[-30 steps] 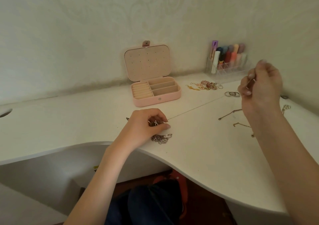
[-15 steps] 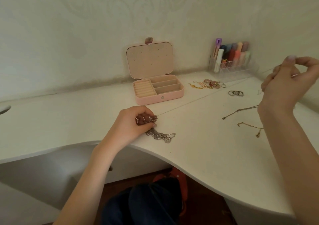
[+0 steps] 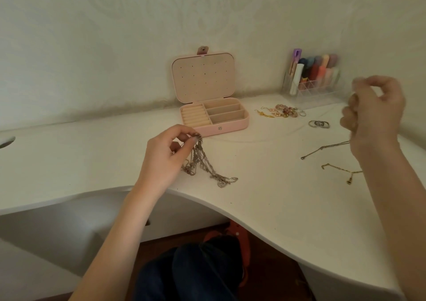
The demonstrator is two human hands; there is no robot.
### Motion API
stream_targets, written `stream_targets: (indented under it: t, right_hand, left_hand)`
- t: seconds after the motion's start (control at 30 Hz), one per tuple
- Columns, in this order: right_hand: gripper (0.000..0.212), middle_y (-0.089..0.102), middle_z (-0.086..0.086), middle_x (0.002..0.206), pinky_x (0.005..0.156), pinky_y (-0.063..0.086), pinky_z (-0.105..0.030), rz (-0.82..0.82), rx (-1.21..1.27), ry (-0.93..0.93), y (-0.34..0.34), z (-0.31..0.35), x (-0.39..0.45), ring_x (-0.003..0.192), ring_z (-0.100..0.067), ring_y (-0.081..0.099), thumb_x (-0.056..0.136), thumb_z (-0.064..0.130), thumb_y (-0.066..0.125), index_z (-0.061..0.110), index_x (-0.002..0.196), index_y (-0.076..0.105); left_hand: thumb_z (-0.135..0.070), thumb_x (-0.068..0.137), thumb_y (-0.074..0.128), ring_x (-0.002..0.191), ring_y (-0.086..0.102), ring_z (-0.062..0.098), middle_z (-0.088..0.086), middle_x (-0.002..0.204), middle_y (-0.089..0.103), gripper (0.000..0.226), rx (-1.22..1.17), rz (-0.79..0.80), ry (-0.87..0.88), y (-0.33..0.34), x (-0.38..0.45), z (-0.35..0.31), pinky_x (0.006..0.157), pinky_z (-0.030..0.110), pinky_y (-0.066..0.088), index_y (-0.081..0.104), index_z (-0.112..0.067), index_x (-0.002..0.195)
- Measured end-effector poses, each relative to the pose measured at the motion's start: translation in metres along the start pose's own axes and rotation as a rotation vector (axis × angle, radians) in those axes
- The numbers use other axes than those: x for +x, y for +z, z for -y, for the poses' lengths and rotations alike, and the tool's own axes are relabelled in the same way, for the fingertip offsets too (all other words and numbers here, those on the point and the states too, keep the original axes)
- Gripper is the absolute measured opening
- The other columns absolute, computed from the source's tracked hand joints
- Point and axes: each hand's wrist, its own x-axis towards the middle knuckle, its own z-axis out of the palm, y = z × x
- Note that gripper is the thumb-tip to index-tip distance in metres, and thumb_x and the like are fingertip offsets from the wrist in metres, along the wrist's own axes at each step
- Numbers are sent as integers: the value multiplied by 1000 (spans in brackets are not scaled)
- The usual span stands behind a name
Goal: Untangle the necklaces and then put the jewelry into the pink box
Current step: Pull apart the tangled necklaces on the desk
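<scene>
My left hand (image 3: pixel 169 154) pinches the top of a tangle of silver necklaces (image 3: pixel 202 164) and lifts it; the lower loops trail on the white desk (image 3: pixel 265 197). A very thin chain (image 3: pixel 272 137) runs from near the tangle across the desk toward my right hand (image 3: pixel 375 114), which is raised at the right with fingers curled, pinching that chain's end. The pink box (image 3: pixel 214 120) stands open behind the tangle, lid up against the wall, its compartments holding nothing.
Earrings and beads (image 3: pixel 281 112) and rings (image 3: pixel 319 124) lie right of the box. Two gold chains (image 3: pixel 322 149) (image 3: pixel 341 170) lie under my right forearm. A clear organizer with coloured tubes (image 3: pixel 315 79) stands at the back right. The desk's curved edge is near.
My left hand has lifted the tangle off the desk so it hangs from my fingers. My right hand moved out to the right, then slightly back, drawing the thin chain out.
</scene>
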Motion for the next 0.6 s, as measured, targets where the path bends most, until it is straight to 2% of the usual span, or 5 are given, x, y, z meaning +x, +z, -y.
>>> stream_targets:
  t: [0.13,0.23,0.37,0.47,0.6]
  right_hand:
    - [16,41,10,45,37,21,-16,519,-178,39,20,-1,-28,37,-6,29,90,9,57,19,81,51]
    - [15,50,7,50,40,30,-18,765,-550,-11,31,-19,-43,41,-7,39,88,20,65,18,78,54]
    - [11,60,11,79,67,46,-28,863,-1011,-144,34,-41,-47,71,-7,54,83,33,67,29,78,58]
    - [8,54,10,111,92,37,-36,883,-1199,-243,41,-44,-52,110,-14,46,84,39,65,31,85,62]
    - [28,52,12,125,102,28,-37,848,-998,-325,61,-39,-75,121,-10,42,81,57,60,36,98,64]
  left_hand:
    - [-9,90,61,44,34,5,7,79,60,10,-22,13,-19,1,4,1,45,11,28,65,-18,93]
    - [-11,90,61,45,35,5,1,73,55,10,-44,-2,-30,4,6,0,46,11,29,63,-21,89]
    - [-10,89,61,44,35,3,-13,53,42,17,-34,-30,-14,5,7,0,48,11,27,60,-25,83]
    - [-9,88,62,45,31,5,-12,46,36,19,-14,-34,12,5,8,1,48,13,25,61,-27,82]
    - [-13,87,65,45,29,6,-10,45,32,15,-6,-12,43,7,8,0,49,16,25,65,-27,83]
